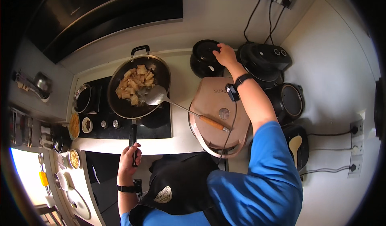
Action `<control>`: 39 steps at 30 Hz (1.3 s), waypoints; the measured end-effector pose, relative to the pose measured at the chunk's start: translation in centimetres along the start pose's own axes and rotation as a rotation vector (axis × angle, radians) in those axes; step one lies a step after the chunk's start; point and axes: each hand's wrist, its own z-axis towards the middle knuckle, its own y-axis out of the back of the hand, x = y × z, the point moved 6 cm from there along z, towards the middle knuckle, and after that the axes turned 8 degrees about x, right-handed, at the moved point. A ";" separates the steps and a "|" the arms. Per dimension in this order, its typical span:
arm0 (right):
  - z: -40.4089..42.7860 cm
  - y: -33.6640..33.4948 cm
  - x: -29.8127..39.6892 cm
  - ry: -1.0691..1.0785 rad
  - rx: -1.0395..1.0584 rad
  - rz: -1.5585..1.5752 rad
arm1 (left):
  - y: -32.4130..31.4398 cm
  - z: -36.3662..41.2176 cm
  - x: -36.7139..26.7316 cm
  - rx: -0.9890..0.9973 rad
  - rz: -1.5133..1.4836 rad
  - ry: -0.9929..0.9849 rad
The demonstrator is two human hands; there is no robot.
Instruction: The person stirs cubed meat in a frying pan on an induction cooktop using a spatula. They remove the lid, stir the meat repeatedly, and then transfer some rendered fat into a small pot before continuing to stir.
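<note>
My left hand point(131, 156) is wrapped around the black handle of a wok point(163, 72) on the cooktop. Pieces of browned food point(132, 82) lie in the wok, with shiny liquid beside them. A metal spatula point(155, 95) rests its head over the wok's right side; its wooden handle point(212, 123) lies across a pinkish Supor appliance point(208, 105). Up at the back, my right hand point(226, 55) is at the right rim of a round black pot point(200, 64). Some of its fingers are hidden, so a grip on the pot or its lid is unclear.
A small pan point(82, 98) sits left on the black cooktop point(156, 129). Near it stand a seasoning bowl point(87, 125) and a dish of yellowish food point(74, 126). Black appliances point(262, 60) line the right wall; a cord point(230, 135) from my right wrist crosses the pinkish appliance.
</note>
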 end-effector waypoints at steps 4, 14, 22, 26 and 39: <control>4.7 -4.2 -0.3 0.024 0.007 -0.146 | -0.3 -0.5 -0.2 -0.002 -0.016 0.004; 0.2 1.9 3.0 0.135 0.014 -0.195 | 0.1 -0.1 0.1 0.050 -0.071 0.038; -17.4 4.4 2.5 0.066 0.080 -0.083 | 1.1 2.7 1.5 0.368 -0.466 0.150; -20.8 3.3 1.8 0.003 0.082 -0.017 | 0.1 3.2 1.3 0.538 -0.599 0.128; -30.2 0.0 11.9 0.225 0.344 -0.245 | -2.9 2.5 0.9 0.366 -0.219 0.055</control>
